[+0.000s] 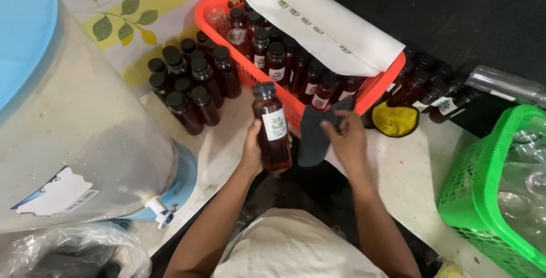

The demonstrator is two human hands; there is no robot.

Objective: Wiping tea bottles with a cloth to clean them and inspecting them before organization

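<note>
My left hand [251, 148] grips a small bottle [272, 130] of dark red-brown liquid with a black cap and a white label, held upright at the centre. My right hand [347, 138] holds a dark grey cloth [315, 133] just right of the bottle, close to its side. Directly behind them stands a red plastic basket [381, 81] packed with several similar labelled bottles, with a roll of white label paper [318, 19] lying across its top.
Several unlabelled dark bottles [187, 79] stand on the floor left of the basket. A large translucent water dispenser [74, 130] with a tap fills the left. A green basket [500, 192] of clear bottles is at right, a yellow cloth [396, 120] and more bottles [432, 87] behind.
</note>
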